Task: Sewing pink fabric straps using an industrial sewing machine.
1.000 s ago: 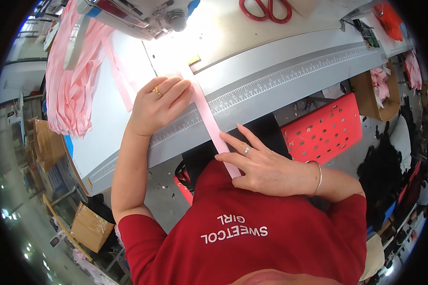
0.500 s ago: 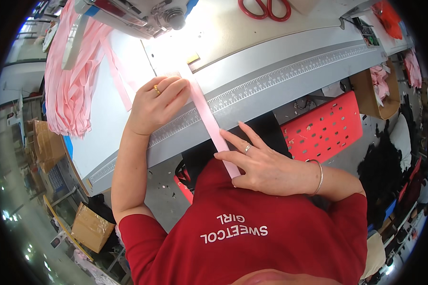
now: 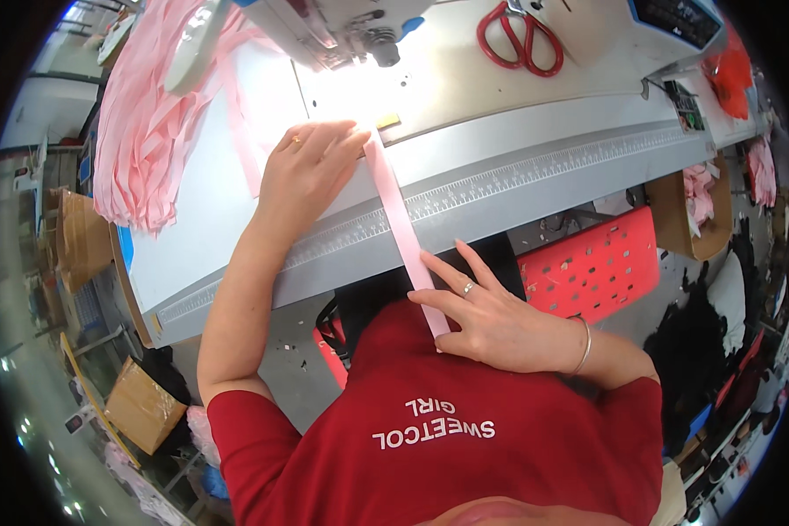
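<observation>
A long pink fabric strip runs from the sewing machine's bright work area, across the table edge, toward my red shirt. My left hand, wearing a ring, pinches the strip's far part with bent fingers, close below the sewing machine head. Glare hides the strip's far end. My right hand, with a ring and a bangle, holds the near end between thumb and fingers, in front of the table edge. Its other fingers stretch out beside the strip.
A bundle of pink strips hangs over the table's left side. Red-handled scissors lie at the back right. A printed ruler runs along the front edge. Below are a red perforated panel and a cardboard box with pink cloth.
The view has shifted, bringing the scissors and a dark control panel further into sight. My left hand has gone forward, nearer the machine, with the strip. My right hand keeps its grip.
</observation>
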Demonstrator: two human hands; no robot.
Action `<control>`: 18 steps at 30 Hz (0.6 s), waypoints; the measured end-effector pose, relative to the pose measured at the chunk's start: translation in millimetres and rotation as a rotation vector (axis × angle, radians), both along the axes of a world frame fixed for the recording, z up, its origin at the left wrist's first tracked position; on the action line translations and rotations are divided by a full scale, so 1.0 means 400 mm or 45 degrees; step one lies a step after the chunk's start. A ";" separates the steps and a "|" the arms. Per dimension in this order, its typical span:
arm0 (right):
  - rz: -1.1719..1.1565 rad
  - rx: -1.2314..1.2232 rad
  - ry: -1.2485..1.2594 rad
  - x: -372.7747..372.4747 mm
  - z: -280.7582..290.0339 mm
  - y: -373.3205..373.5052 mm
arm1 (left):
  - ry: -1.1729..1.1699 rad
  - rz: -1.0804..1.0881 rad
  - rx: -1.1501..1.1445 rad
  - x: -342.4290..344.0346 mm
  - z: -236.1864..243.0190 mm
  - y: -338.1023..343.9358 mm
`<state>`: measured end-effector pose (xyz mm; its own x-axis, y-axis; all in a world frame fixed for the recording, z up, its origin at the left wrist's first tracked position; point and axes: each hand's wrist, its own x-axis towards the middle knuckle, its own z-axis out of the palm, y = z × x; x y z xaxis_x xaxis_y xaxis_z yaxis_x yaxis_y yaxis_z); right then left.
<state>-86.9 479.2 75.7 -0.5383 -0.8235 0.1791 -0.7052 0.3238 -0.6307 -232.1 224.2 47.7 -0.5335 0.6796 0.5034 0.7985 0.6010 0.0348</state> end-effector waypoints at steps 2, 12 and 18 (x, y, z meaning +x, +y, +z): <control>0.009 0.026 -0.033 -0.001 0.005 -0.001 | -0.039 0.080 0.018 -0.002 -0.006 -0.001; 0.052 0.147 -0.008 -0.008 0.019 0.001 | -0.003 0.197 -0.119 0.024 -0.037 0.018; 0.065 0.184 -0.014 -0.022 0.027 0.002 | -0.048 0.185 -0.121 0.021 -0.030 0.022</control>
